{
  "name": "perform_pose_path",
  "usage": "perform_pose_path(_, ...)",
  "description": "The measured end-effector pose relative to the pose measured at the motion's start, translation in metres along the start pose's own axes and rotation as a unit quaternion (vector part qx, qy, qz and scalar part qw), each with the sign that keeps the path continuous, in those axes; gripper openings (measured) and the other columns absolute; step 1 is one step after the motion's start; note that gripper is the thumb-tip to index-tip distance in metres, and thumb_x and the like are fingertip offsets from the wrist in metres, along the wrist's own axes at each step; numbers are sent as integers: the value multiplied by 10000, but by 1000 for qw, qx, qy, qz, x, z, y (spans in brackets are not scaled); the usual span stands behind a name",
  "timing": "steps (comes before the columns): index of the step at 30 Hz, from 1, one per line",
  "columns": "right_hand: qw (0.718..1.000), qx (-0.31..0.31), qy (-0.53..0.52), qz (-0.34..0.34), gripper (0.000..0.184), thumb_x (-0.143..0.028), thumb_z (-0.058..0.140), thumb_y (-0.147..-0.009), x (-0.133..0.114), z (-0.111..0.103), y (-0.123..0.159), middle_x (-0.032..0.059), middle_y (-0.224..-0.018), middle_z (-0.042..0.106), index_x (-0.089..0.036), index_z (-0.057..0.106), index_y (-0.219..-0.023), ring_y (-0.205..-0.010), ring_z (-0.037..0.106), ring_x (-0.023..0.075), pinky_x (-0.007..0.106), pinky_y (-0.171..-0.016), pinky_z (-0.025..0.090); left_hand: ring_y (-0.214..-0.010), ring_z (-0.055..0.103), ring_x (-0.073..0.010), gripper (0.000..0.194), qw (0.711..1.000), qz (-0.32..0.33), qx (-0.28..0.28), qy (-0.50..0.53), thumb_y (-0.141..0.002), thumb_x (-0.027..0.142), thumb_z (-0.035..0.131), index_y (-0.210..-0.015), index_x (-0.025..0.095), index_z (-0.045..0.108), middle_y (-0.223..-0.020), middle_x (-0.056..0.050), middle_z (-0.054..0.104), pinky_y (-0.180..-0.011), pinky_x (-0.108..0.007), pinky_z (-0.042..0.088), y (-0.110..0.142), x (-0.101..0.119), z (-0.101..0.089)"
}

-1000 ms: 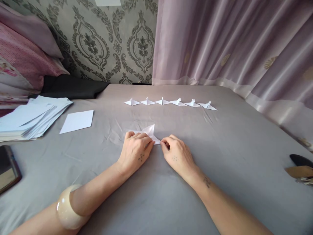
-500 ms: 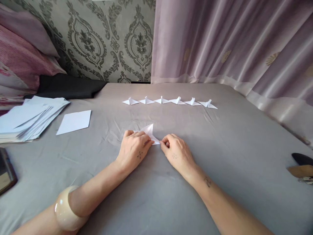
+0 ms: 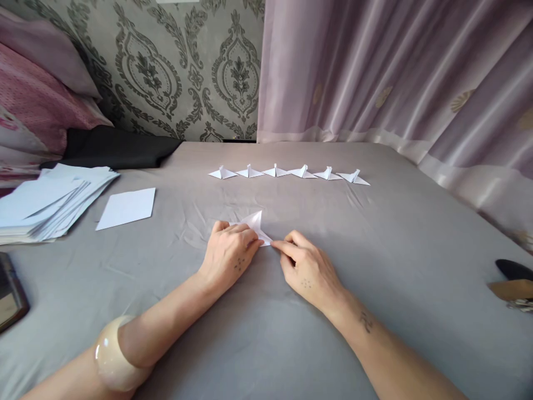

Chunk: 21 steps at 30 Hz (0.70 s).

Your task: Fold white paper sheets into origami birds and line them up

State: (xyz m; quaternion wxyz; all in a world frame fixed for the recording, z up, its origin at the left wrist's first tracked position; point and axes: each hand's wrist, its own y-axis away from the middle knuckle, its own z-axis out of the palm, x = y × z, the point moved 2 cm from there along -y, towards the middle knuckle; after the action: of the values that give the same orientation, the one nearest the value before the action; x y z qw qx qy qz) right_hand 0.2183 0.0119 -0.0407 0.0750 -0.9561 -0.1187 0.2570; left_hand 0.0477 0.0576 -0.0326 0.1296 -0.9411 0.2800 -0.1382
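Observation:
A small piece of folded white paper (image 3: 254,222) lies on the grey cloth, one pointed flap standing up at its back. My left hand (image 3: 229,247) is closed over its left part and presses it down, thumb near the front edge. On the right, my right hand (image 3: 306,264) has its index fingertip at the paper's right-hand point, with the thumb drawn in close beneath that finger. The folds under my left fingers are hidden. Beyond my hands stands a row of several folded paper birds (image 3: 275,171).
A stack of white paper (image 3: 45,203) lies at the left, beside a single white sheet (image 3: 127,208). Black cloth (image 3: 120,145) is folded behind them. A phone-like dark object (image 3: 10,291) sits at the left edge. Purple curtains (image 3: 333,66) hang behind the cloth-covered surface (image 3: 266,333).
My right hand has shifted slightly right and toward me, its index finger now straighter along the paper's point. My left hand and the paper have barely moved.

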Motion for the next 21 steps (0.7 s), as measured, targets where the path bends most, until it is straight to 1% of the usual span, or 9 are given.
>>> perform_pose_path(5, 998, -7, 53, -17, 422, -66, 446, -820, -3, -1, 0, 23, -868, 575, -280, 695, -1085, -680, 533, 123, 259, -526, 328, -688, 608, -162, 296, 1000, -14, -20, 1, -924, 312, 508, -696, 174, 637, -730, -14, 680, -752, -347, 322, 0, 0, 1)
perform_pose_path(8, 998, -8, 59, -21, 378, -67, 448, -832, -4, -1, 0, 28, -880, 585, -246, 705, -1044, -707, 547, 129, 266, -547, 351, -679, 604, -155, 283, 999, -20, -29, -2, -919, 316, 519, -700, 176, 633, -735, -9, 679, -755, -343, 320, 0, 0, 1)
perform_pose_path(11, 998, 2, 57, -31, 353, -57, 439, -842, -7, 0, 1, 47, -925, 605, -203, 699, -1031, -793, 566, 158, 277, -610, 411, -674, 603, -153, 287, 999, -22, -35, -6, -919, 316, 516, -695, 173, 621, -730, -11, 679, -756, -341, 320, -1, 0, 1)
perform_pose_path(14, 997, 21, 30, -63, 380, -35, 416, -849, -12, 4, -1, 65, -993, 624, -170, 667, -1100, -899, 559, 185, 293, -740, 469, -689, 610, -159, 284, 999, -23, -39, -9, -921, 300, 505, -695, 169, 616, -724, -16, 674, -752, -339, 320, 0, 1, 0)
perform_pose_path(16, 996, 20, 15, -81, 402, -29, 404, -857, -16, 7, -1, 71, -1022, 631, -155, 635, -1161, -934, 551, 192, 308, -821, 480, -696, 611, -160, 277, 999, -22, -42, -11, -921, 282, 497, -696, 169, 612, -724, -16, 671, -745, -338, 318, 0, 1, 0)
perform_pose_path(18, 996, 13, 23, -83, 412, -30, 401, -863, -20, 10, 0, 84, -1042, 630, -139, 610, -1202, -956, 549, 202, 325, -858, 485, -699, 611, -159, 278, 999, -20, -43, -13, -918, 270, 493, -684, 170, 606, -719, -14, 667, -740, -339, 315, -1, 2, -1)
perform_pose_path(21, 996, 4, 57, -71, 397, -39, 401, -870, -24, 11, 3, 106, -1042, 619, -121, 610, -1196, -966, 550, 219, 350, -864, 495, -700, 614, -160, 282, 999, -24, -44, -12, -913, 271, 499, -671, 171, 603, -712, -13, 664, -745, -343, 314, -2, 3, -1)
